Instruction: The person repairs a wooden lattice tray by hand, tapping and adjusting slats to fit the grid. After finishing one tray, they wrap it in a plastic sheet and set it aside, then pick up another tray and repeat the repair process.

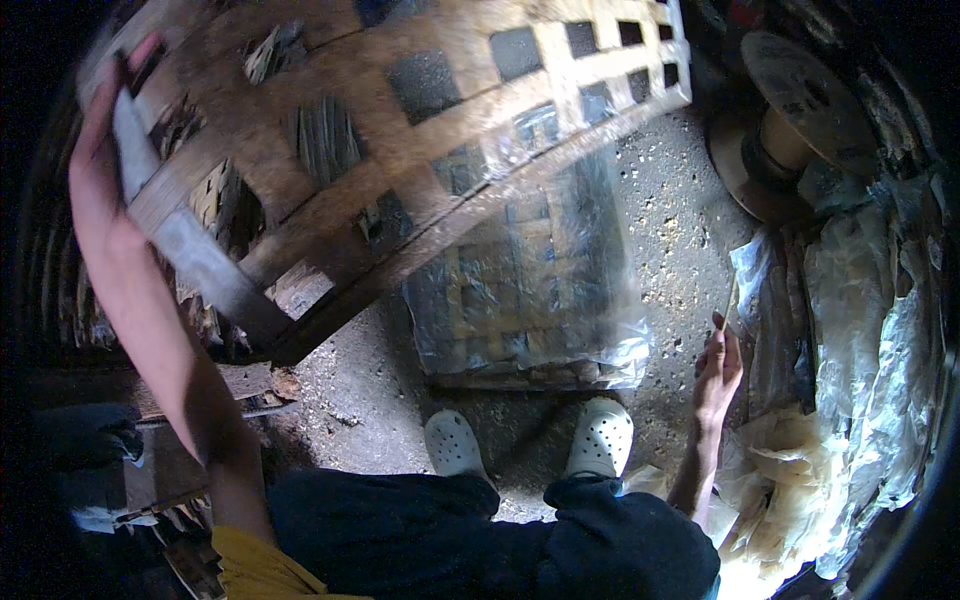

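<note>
A wooden lattice frame (375,170) with square openings is tilted across the upper left. My left hand (120,80) is closed on its left edge, the arm stretched along that side. Below it on the floor lies a stack of similar lattice (520,290), covered by clear plastic film (600,350). To the right of this stack, my right hand (718,368) is low over the floor with fingers closed round a thin pale stick (731,300). The far end of the stick is next to plastic sheeting, and I cannot tell whether they touch.
Crumpled plastic sheets (850,330) and yellowish sheeting (790,460) are heaped along the right. A large wooden spool (790,140) stands at the back right. My pale clogs (600,440) are at the covered stack's near edge. A broken board (255,385) lies at left.
</note>
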A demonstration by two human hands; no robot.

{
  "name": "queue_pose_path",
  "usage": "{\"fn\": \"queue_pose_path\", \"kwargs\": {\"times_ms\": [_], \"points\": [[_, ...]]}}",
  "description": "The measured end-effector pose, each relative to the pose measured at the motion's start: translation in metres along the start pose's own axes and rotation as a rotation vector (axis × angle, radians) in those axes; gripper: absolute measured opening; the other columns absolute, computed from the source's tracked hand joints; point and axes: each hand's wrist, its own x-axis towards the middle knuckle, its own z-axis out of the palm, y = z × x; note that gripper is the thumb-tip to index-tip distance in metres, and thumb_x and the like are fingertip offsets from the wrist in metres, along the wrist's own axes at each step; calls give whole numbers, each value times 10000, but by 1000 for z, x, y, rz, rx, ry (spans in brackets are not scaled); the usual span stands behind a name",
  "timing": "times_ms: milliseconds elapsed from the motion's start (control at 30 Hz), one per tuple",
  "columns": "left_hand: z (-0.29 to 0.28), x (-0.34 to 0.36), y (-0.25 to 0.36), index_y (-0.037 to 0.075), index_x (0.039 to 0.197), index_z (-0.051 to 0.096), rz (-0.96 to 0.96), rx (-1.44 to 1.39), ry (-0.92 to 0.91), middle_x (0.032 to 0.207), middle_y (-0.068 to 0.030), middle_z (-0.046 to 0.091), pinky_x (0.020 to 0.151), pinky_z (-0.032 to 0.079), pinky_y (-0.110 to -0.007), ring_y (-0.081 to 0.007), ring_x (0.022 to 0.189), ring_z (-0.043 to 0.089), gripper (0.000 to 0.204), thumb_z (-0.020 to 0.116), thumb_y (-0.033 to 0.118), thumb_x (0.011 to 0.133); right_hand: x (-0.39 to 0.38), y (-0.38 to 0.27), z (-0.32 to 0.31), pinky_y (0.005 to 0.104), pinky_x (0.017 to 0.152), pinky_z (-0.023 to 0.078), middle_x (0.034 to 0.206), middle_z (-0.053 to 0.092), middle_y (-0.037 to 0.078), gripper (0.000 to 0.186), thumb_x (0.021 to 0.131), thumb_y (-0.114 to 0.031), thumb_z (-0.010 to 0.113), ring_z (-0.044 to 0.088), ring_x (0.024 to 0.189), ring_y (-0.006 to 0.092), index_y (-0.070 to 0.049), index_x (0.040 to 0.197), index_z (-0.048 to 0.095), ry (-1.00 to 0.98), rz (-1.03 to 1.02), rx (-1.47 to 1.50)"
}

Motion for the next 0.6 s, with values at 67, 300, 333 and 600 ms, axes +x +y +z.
{"fn": "queue_pose_path", "kwargs": {"times_ms": [67,300,333,600], "points": [[16,-22,-10,-17,1399,591,112,29,404,1401,-141,602,1080,462,-344,-223,1234,600,469,557,306,1060,2,-3,3,223,533,295,698,417,-88,455,1044,-377,602,372,598,30,-17,1321,628,-58,31,-18],[37,-74,-29,-25,1303,596,696,583,545,1264,-170,691,940,536,-357,-234,1051,693,390,624,252,1029,25,-48,43,223,477,300,740,463,-61,301,1051,-335,585,412,575,28,-59,1166,622,-226,-10,173],[45,-76,-38,-21,1298,601,694,691,627,1243,-162,702,921,544,-354,-237,1028,701,366,647,203,1012,33,-51,39,226,481,325,795,523,-33,314,1053,-368,573,472,612,48,-74,1150,624,-213,-33,180],[111,-57,-126,82,1271,701,1244,958,-254,1243,-67,684,933,578,-391,-241,1098,692,433,739,39,842,95,-178,68,386,721,607,1369,560,246,460,1030,-586,486,664,1106,355,-130,995,541,-417,91,873]]}}
